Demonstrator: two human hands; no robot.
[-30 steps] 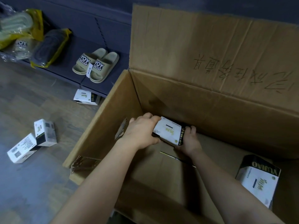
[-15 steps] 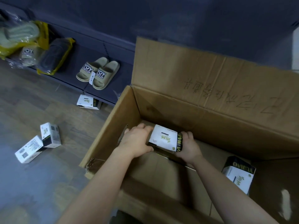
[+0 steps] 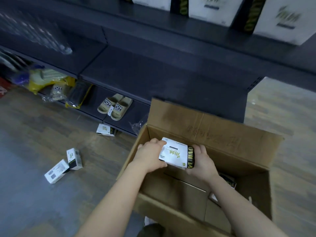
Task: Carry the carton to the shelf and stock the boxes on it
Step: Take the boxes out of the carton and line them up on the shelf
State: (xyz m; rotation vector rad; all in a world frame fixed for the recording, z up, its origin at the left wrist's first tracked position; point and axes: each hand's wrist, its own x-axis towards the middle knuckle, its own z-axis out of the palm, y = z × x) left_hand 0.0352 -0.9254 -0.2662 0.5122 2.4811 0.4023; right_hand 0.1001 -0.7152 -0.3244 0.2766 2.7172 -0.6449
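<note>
Head view, held box: a white box (image 3: 173,152) with a black end panel in yellow lettering sits over the open carton (image 3: 239,151), near its far left corner, level with the rim.
Left hand (image 3: 150,158): wraps the box's left end, fingers curled over the top edge, thumb at the near edge.
Right hand (image 3: 202,161): grips the black end, fingers curled round it from the right.
Carton contents: a second box (image 3: 229,181) lies at the bottom, partly hidden behind the right forearm.
Carton: stands on the floor (image 3: 34,134) just before the shelf (image 3: 153,69), flaps raised.
Shelf: dark and tiered; stocked boxes (image 3: 208,7) stand blurred on the top tier.
Lowest tier: tan slippers (image 3: 114,106), with bagged slippers (image 3: 51,81) to their left.
Floor: wood-look; three loose boxes (image 3: 74,159) lie left of the carton, one against the shelf base.
</note>
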